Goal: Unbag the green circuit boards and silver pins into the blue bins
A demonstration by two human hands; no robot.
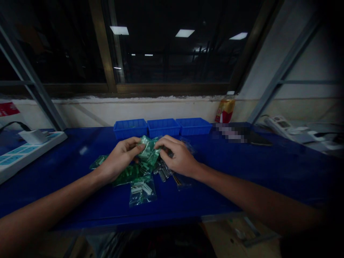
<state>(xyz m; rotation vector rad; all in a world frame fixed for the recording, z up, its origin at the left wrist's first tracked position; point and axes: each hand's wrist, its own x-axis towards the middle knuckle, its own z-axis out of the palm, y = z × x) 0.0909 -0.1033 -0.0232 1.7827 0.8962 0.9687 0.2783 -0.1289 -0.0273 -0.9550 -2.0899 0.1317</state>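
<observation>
Between both hands is a green-tinted plastic bag (pixel 148 152) with small pale pieces inside, raised a little over the table. My left hand (pixel 122 156) pinches its left side between thumb and fingers. On the other side, my right hand (pixel 178 154) grips the bag's upper right edge with closed fingertips. Beneath them lie more green bags (pixel 127 175). A clear bag of pale strip-like pieces (pixel 142 190) rests nearest the table's front edge. Several dark grey pieces (pixel 163 173) lie just below my right hand, partly hidden by it.
Three blue plastic bins (pixel 163 128) stand in a row behind the hands on the blue table (pixel 228 179). A white power strip (pixel 29 152) lies at the left. A red and gold packet (pixel 225 111) and a dark flat object (pixel 256 137) are at the back right.
</observation>
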